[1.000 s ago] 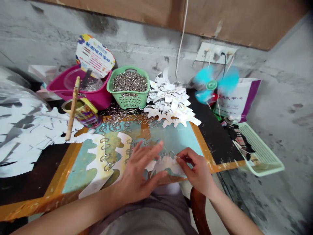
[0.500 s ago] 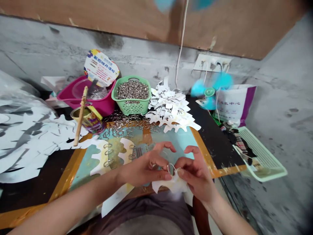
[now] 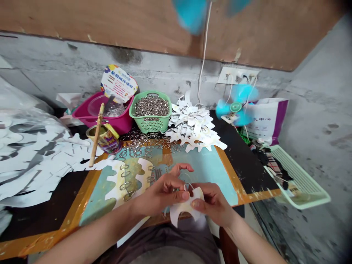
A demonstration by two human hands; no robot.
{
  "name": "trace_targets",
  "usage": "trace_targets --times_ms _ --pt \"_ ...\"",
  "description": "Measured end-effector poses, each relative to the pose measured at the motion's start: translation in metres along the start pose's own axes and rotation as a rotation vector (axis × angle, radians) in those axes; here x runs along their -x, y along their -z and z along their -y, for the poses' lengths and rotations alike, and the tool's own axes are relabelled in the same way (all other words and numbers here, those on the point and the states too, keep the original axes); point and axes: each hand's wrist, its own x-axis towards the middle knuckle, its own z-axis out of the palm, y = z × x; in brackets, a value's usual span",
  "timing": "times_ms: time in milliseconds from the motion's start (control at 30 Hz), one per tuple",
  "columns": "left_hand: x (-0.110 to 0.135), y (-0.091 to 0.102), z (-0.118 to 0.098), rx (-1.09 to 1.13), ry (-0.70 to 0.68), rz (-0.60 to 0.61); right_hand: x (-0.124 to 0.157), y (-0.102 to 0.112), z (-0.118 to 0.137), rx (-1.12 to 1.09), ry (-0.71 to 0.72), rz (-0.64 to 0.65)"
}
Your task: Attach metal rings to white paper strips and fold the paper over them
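My left hand (image 3: 162, 194) and my right hand (image 3: 211, 203) meet above the board, close to my lap. Between them is a white scalloped paper cutout (image 3: 185, 207). My right thumb and fingers pinch its right side. A small metal split ring (image 3: 187, 187) passes through its upper edge, and my left fingertips pinch the ring and the paper beside it. Part of the ring is hidden by my fingers. Behind my left hand lies a paper strip (image 3: 129, 179) with several rings along its edge.
The work board (image 3: 217, 179) has orange-taped edges. Beyond it are loose rings (image 3: 145, 145), a green basket of rings (image 3: 150, 112), a stack of cutouts (image 3: 192, 126) and a pink tub (image 3: 101, 113). Paper offcuts (image 3: 33, 157) spread left. A spinning fan (image 3: 235, 107) stands right.
My hands have drawn together and lifted the cutout from the board, with the ring now at its edge. The view has tilted, so the table sits lower in the picture.
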Motion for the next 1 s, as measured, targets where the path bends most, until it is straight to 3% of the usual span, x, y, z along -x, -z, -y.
trace_targets --times_ms 233,400,500,733,867,1000 --pt "0.004 -0.003 0.009 0.006 0.009 -0.016 0.003 0.005 -0.023 -0.086 -0.026 0.015" --pt "0.000 -0.002 0.010 -0.058 0.019 -0.040 0.000 0.006 -0.015 0.067 -0.047 -0.141" --pt "0.002 -0.007 0.007 -0.093 0.020 -0.042 0.003 0.000 -0.018 0.079 -0.001 -0.148" --pt "0.006 -0.008 0.014 0.166 0.044 -0.069 0.004 0.006 -0.041 -0.178 -0.020 -0.121" --pt "0.004 -0.006 0.023 0.140 0.081 -0.068 -0.007 0.017 -0.032 -0.088 -0.048 -0.134" --pt "0.010 -0.007 0.033 0.160 0.096 -0.220 -0.011 0.020 -0.026 -0.022 -0.092 -0.267"
